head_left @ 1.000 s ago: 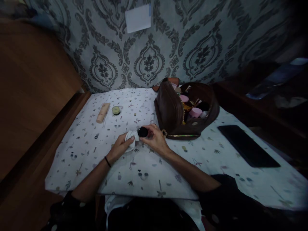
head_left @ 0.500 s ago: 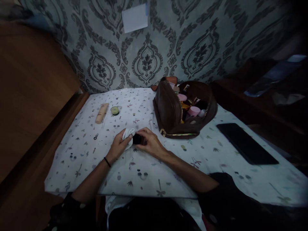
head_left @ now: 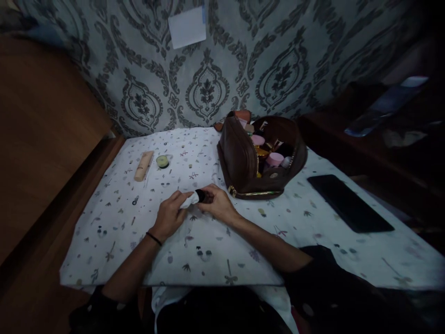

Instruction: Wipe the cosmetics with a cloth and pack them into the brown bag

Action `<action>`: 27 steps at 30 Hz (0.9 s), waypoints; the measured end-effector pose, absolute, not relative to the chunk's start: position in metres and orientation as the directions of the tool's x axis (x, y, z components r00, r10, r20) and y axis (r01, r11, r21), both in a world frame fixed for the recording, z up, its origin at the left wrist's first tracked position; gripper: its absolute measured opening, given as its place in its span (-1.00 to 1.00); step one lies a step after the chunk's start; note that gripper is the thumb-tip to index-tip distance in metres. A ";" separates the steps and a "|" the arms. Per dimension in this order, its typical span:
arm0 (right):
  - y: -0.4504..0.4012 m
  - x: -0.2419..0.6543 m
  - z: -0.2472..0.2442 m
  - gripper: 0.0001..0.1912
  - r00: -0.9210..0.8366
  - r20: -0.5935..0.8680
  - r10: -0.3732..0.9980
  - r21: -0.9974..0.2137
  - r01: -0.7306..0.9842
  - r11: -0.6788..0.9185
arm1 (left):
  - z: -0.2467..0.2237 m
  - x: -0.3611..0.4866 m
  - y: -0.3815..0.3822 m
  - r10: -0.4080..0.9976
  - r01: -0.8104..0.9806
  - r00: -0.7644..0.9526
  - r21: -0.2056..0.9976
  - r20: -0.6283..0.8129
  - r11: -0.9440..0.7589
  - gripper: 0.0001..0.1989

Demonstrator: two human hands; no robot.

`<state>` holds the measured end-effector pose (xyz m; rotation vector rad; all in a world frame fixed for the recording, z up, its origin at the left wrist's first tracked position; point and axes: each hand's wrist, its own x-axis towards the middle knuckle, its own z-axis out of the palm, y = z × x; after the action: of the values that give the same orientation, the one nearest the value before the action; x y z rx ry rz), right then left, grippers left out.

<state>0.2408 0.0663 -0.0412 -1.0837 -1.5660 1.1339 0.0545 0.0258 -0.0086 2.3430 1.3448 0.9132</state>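
Low over the patterned cloth, my left hand pinches a white cloth, partly hidden by its fingers. The cloth touches a small dark round item, which the fingers of my right hand grip from the right. Beyond my hands on the left lie a beige tube and a small round container with a yellow-green top. An open brown bag stands to the right, with pink-lidded jars and other small items inside.
A black flat device lies at the right on the patterned tablecloth. A wooden panel rises on the left. Behind is a patterned wall with white paper. A clear plastic item is at the far right.
My left hand has turned, and the white cloth is now bunched narrower against the dark item. The view has shifted slightly, while the bag and tabletop items keep their places.
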 end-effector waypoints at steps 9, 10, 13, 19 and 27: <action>0.058 0.241 -0.033 -0.65 -0.173 0.225 0.959 -0.965 0.096 0.244 | 0.001 0.048 0.025 0.935 0.526 0.272 0.778 0.228 -0.343 -0.78; 0.057 0.242 -0.030 -0.63 -0.163 0.229 0.960 -0.968 0.066 0.242 | 0.000 0.047 0.026 0.950 0.486 0.249 0.824 0.190 -0.292 -0.75; 0.051 0.254 -0.016 -0.61 -0.164 0.267 0.950 -0.964 -0.023 0.267 | 0.002 0.050 0.028 0.971 0.371 0.220 0.913 0.092 -0.171 -0.65; 0.027 0.315 0.033 -0.54 -0.174 0.450 0.876 -0.878 0.093 0.470 | 0.039 0.087 0.034 0.896 0.523 0.374 0.744 0.239 -0.417 -0.71; 0.039 0.407 0.086 -0.61 0.123 0.368 0.922 -0.930 0.029 0.367 | 0.100 0.176 0.071 0.313 0.371 0.880 -0.107 0.357 -0.923 -0.71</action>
<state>0.4075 0.0386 0.0861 -0.9897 -1.2755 0.8376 0.1762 0.0708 0.1002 3.2125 0.5884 0.5626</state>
